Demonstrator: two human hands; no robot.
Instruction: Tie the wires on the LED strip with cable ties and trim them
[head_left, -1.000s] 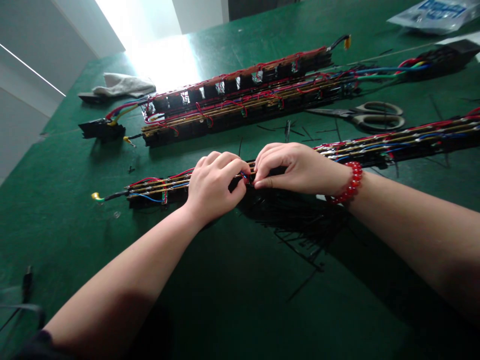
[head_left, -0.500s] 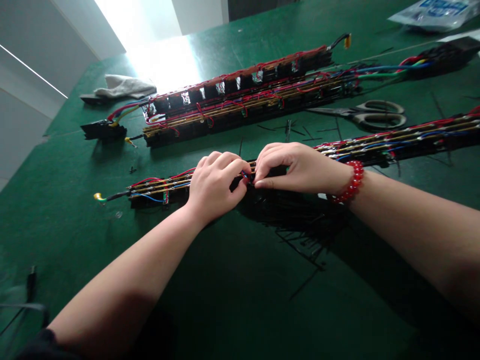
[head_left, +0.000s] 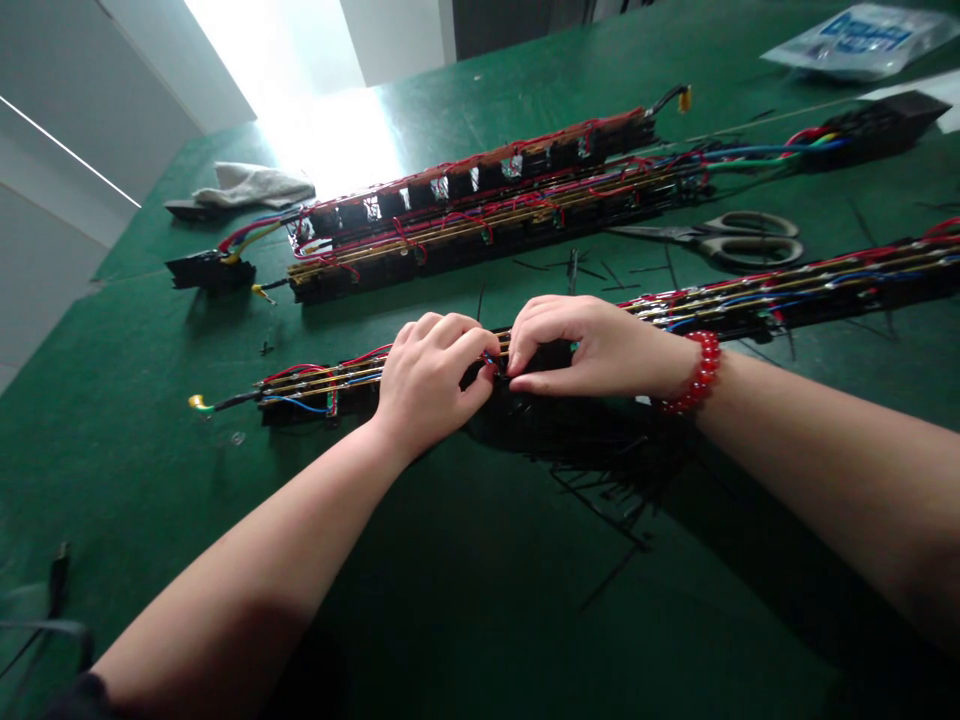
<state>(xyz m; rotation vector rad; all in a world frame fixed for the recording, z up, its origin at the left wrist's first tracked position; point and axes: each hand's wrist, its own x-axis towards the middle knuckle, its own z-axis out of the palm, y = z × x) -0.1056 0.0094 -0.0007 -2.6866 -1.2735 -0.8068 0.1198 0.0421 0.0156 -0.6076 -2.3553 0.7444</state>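
A long black strip (head_left: 352, 375) with brass-coloured rods and red and blue wires lies across the green table. My left hand (head_left: 435, 380) is over its left part, thumb and index finger curled together beside a bit of blue and red wire. Just to the right, my right hand (head_left: 574, 345) has its thumb and index finger pinched at the same place on the strip. Between the two sets of fingertips is something small and dark, too hidden to name. A heap of thin black strips, looking like cable ties (head_left: 611, 480), lies just below my right hand.
Behind the hands lies a second wired assembly (head_left: 480, 215) with cables at both ends. Scissors (head_left: 739, 240) rest beyond my right hand, among scattered black bits. A grey cloth (head_left: 251, 184) is at the back left, a clear plastic bag (head_left: 862, 42) at the back right.
The view has shifted slightly, so the strip and hands appear a little lower. Both hands keep pinching at the same place on the strip.
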